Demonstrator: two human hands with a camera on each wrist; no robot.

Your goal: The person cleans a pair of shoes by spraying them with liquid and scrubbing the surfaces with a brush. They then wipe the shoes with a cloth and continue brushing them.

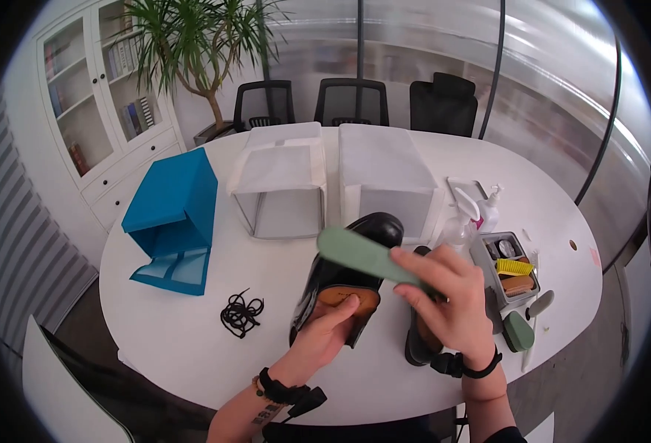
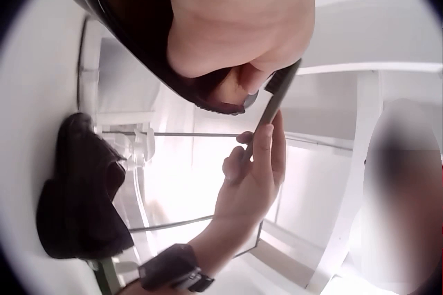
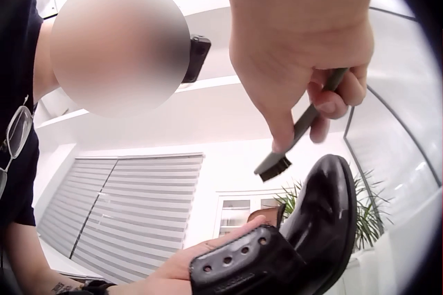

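My left hand (image 1: pixel 325 328) grips a glossy black leather shoe (image 3: pixel 320 215) at its opening, thumb on the tan insole. Its lace holes are unthreaded in the right wrist view, and the toe points away from me. A green-handled brush (image 1: pixel 362 255) is in my right hand (image 1: pixel 451 295), pinched between thumb and fingers. Short dark bristles (image 3: pixel 275 169) face the shoe, with a gap between them in the right wrist view. A second black shoe (image 2: pixel 79 195) stands on the table, partly hidden below my right hand in the head view.
Black laces (image 1: pixel 242 314) lie bundled on the white table (image 1: pixel 193 354). Behind are a blue box (image 1: pixel 174 192) and two pale fabric boxes (image 1: pixel 277 173). At right stand a spray bottle (image 1: pixel 458 227), pump bottle (image 1: pixel 490 212), grey bin (image 1: pixel 486 256) of supplies and green block brush (image 1: pixel 518 331).
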